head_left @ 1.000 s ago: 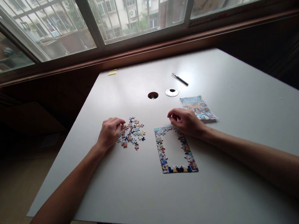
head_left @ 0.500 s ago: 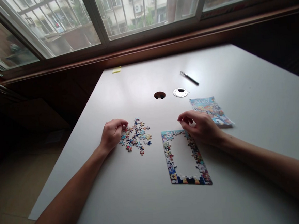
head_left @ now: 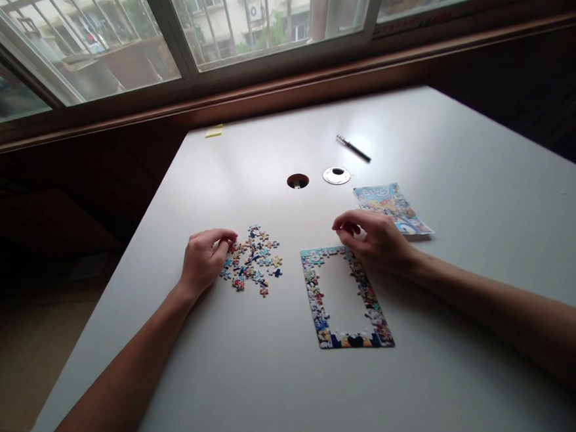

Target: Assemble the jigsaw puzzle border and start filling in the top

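Multicoloured loose puzzle pieces (head_left: 256,263) are met at their left edge by the left hand (head_left: 203,258), its fingers curled; whether a piece is pinched there cannot be told. The right hand's (head_left: 382,241) fingers are bent, tips nearly together (anything between them cannot be made out), and the top right corner of the puzzle border (head_left: 318,306) is hidden by it. White table (head_left: 250,376) is enclosed by that border. The printed sheet (head_left: 390,202) is partly covered; the round hole's (head_left: 298,180) contents are barely discernible.
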Motion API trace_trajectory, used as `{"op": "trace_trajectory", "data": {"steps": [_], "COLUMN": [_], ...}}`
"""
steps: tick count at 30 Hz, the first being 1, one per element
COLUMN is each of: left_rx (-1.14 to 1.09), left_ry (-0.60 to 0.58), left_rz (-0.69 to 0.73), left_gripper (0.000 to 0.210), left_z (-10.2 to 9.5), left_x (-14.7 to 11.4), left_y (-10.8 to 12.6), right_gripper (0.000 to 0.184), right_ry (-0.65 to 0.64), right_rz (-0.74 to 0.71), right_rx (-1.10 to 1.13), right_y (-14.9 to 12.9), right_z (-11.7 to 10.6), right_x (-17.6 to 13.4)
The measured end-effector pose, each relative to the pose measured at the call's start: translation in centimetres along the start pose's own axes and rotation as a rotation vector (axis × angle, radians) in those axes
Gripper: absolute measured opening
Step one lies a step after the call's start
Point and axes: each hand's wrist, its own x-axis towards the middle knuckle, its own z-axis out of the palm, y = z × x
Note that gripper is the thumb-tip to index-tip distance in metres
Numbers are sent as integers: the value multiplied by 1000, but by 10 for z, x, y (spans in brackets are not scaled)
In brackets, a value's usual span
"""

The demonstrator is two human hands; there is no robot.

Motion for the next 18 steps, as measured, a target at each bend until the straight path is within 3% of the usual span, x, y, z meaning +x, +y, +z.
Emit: {"op": "trace_trajectory", "data": {"steps": [18], "left_rx": [11], "left_ry": [-14], "left_rz": [-1], "left_gripper": [23], "left_z": [0], "left_x": [0], "left_y": [1], "right_gripper": [8], "right_ry": [-11], "right_rz": [3], "right_rx": [-1], "right_y": [-1], "right_z": [-1], "right_x": [0]}}
